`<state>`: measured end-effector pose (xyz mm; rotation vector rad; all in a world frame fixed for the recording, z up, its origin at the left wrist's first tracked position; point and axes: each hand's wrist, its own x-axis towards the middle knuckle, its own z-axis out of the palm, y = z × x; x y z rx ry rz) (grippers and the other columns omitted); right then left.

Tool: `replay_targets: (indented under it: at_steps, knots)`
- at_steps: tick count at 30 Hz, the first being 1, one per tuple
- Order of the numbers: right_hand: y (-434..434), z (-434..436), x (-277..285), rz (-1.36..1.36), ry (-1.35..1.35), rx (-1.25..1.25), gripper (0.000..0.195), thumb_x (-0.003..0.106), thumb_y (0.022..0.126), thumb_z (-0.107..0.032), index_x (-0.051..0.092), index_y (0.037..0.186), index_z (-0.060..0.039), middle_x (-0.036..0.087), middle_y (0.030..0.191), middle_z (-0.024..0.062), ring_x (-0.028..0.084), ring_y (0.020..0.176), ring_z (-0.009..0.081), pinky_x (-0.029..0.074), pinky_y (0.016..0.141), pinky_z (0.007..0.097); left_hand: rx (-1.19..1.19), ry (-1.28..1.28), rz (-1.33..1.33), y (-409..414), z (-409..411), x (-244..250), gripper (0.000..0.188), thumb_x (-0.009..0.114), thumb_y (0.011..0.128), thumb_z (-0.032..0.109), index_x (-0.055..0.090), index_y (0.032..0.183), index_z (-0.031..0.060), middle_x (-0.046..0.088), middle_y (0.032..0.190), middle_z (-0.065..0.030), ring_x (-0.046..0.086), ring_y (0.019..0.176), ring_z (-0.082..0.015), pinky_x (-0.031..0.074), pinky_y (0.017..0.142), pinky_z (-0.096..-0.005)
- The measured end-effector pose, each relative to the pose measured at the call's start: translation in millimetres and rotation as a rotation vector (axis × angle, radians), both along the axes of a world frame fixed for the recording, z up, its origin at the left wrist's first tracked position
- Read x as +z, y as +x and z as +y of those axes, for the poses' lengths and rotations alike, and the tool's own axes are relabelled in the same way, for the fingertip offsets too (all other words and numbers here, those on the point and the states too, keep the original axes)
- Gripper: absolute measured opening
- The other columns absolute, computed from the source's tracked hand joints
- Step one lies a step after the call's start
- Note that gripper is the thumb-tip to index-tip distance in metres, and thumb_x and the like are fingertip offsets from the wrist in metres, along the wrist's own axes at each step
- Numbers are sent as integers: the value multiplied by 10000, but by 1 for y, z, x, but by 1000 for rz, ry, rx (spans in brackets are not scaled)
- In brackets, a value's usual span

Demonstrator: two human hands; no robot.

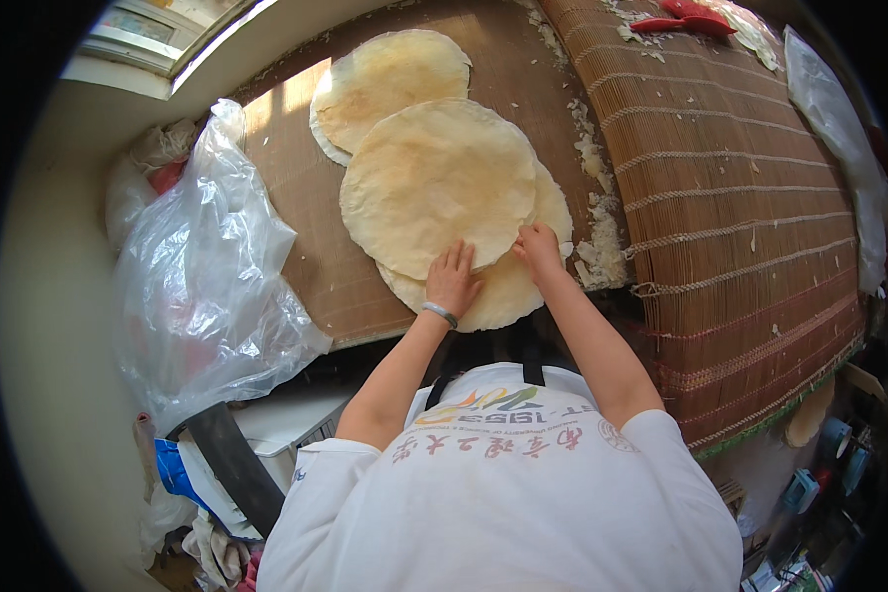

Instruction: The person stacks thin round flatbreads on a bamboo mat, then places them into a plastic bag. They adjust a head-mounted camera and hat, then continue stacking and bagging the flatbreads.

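Note:
Several large, thin round flatbreads lie overlapping on a brown board. The top flatbread covers most of a lower flatbread, whose edge shows on the near and right sides. Flat on the near edge of the top one rests my left hand, with a bangle on its wrist. At the right edge of the top flatbread, my right hand has its fingers bent and their tips together; whether they pinch the rim is hard to tell. Farther back, partly under the top one, are more flatbreads.
A clear plastic bag stands on the left of the board. On the right lies a corded slatted mat, with a red scoop at its far end. Pale crumbs line the board's right edge. A window is at upper left.

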<state>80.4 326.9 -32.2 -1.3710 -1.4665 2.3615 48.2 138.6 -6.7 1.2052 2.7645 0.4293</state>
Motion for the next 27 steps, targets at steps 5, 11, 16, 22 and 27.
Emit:
replay_targets:
  at_steps: [5,11,16,22,27]
  knots:
    - [-18,-3,33,98,-223,-136,87,499,768,-75,537,839,-42,500,699,-5,454,587,79,393,537,225,34,24,33,-6,5,5,710,683,627,224,395,1261,91,403,1283,-137,414,1119,-307,352,909,-419]
    - [-22,-1,38,55,-85,60,195,499,743,-59,600,910,-58,488,700,-44,429,603,56,395,585,209,-5,156,84,-27,10,3,464,587,633,127,532,1092,86,568,1087,-93,532,960,-275,449,775,-383]
    - [-4,5,2,40,208,66,280,485,753,-80,585,1009,-25,560,758,26,520,669,141,424,610,264,-10,80,-44,-57,17,25,254,541,717,111,598,965,92,622,828,-127,589,771,-295,474,648,-394]
    - [69,8,-12,-204,1080,-40,425,515,764,-131,483,1167,1,597,989,145,565,957,287,433,847,351,-78,23,-29,-154,18,170,178,521,781,137,622,907,65,592,734,-194,572,719,-366,455,621,-437]
    - [94,5,3,-182,460,-1,478,548,760,-159,458,1197,12,554,1106,165,544,1007,254,420,852,339,-247,55,51,-99,21,230,169,523,760,65,607,905,81,601,736,-144,582,689,-317,466,599,-392]
